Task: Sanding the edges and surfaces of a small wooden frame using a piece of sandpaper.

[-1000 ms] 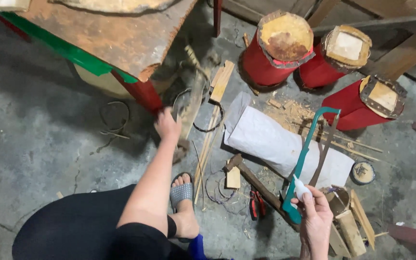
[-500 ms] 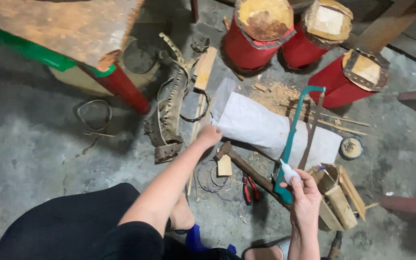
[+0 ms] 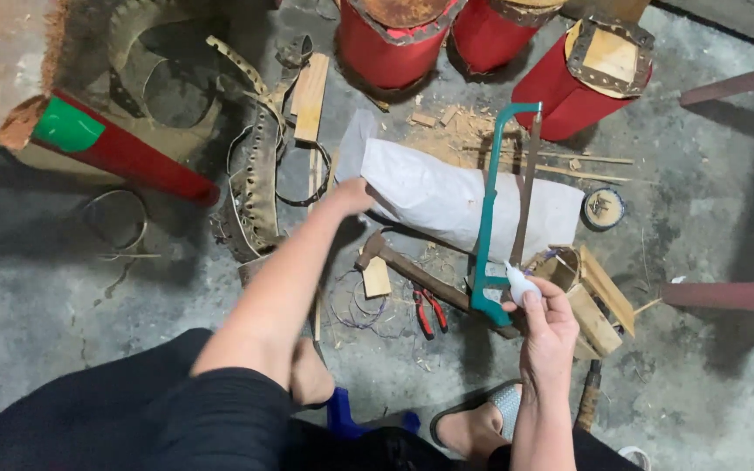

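Note:
My left hand [image 3: 351,194] reaches forward to the left edge of a white sack [image 3: 447,196] lying on the concrete floor, and its fingers curl on that edge. My right hand [image 3: 547,323] holds a small white squeeze bottle [image 3: 521,283] with the tip up, right beside the handle of a teal hacksaw [image 3: 487,218]. The saw lies across the sack. A hammer [image 3: 407,269] with a wooden handle lies between my two hands, with red-handled pliers [image 3: 429,310] just below it.
Three red drums [image 3: 394,44] stand at the top. A red and green table leg [image 3: 119,153] slants at left, beside perforated metal strips [image 3: 259,187] and a wood plank [image 3: 310,96]. Wooden box pieces [image 3: 595,301] lie at right, near a round tin [image 3: 604,209]. My sandalled foot [image 3: 482,423] is below.
My left hand swung right from the metal strips to the sack's left edge. The view shifted left and closer. My right hand stays by the saw handle with the bottle.

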